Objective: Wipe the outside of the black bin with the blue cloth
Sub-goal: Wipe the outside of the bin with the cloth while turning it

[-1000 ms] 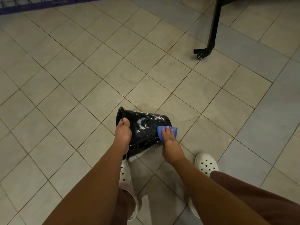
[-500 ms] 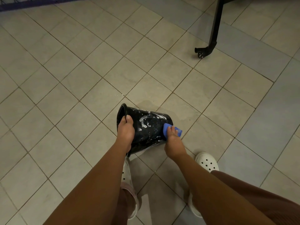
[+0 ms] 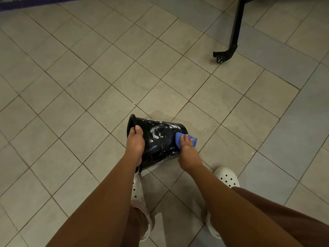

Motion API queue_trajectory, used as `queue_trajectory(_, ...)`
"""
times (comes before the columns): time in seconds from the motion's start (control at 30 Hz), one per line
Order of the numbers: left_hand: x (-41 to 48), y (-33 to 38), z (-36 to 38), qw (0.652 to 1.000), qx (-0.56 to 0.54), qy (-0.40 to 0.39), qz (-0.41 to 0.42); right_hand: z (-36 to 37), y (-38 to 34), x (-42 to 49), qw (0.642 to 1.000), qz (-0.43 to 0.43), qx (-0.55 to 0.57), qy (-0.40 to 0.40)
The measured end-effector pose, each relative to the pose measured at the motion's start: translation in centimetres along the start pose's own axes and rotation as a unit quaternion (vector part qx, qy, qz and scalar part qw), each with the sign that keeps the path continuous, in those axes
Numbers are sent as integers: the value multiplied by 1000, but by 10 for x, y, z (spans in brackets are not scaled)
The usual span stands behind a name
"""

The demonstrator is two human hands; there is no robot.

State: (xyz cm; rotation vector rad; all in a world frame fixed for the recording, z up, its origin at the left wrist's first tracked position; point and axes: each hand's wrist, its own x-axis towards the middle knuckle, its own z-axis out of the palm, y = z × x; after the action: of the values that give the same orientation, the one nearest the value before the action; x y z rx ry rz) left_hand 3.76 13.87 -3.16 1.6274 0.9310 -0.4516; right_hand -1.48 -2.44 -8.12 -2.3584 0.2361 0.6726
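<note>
Two hands work a black bin (image 3: 158, 139) tipped on its side on the tiled floor (image 3: 89, 86). Left hand (image 3: 135, 143) grips its rim, thumb curled over. Right hand (image 3: 187, 152) presses the blue cloth (image 3: 179, 139) against the bin's base end, fingers bent over the cloth.

Your forearms are bare down to the left hand (image 3: 135, 142) and the right hand (image 3: 187, 155). You wear white clogs with round holes over the toes, the left clog (image 3: 138, 191) and the right clog (image 3: 227, 178). A brown garment (image 3: 284, 216) covers your right thigh.
</note>
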Motion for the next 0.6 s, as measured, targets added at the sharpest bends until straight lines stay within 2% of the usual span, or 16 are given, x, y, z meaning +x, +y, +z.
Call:
queue_trajectory(0.1,-6,4,-3,1000,-9,3,-10,-2,5,5,1000,-8,-2,9)
queue_trajectory(0.27,-12,5,-17,998,-58,-40,3,-6,6,8,999,-4,2,35)
queue_trajectory(0.33,-13,3,-21,997,-39,-51,39,-3,9,7,997,3,29,71)
queue_trajectory(0.4,-16,0,-21,996,-22,-62,65,-1,11,6,997,-19,40,70)
queue_trajectory(0.53,-23,-1,-12,996,35,-67,54,-1,9,-2,992,-15,106,71)
queue_trajectory(0.6,-26,0,-7,993,83,-64,63,2,13,-8,992,-22,105,64)
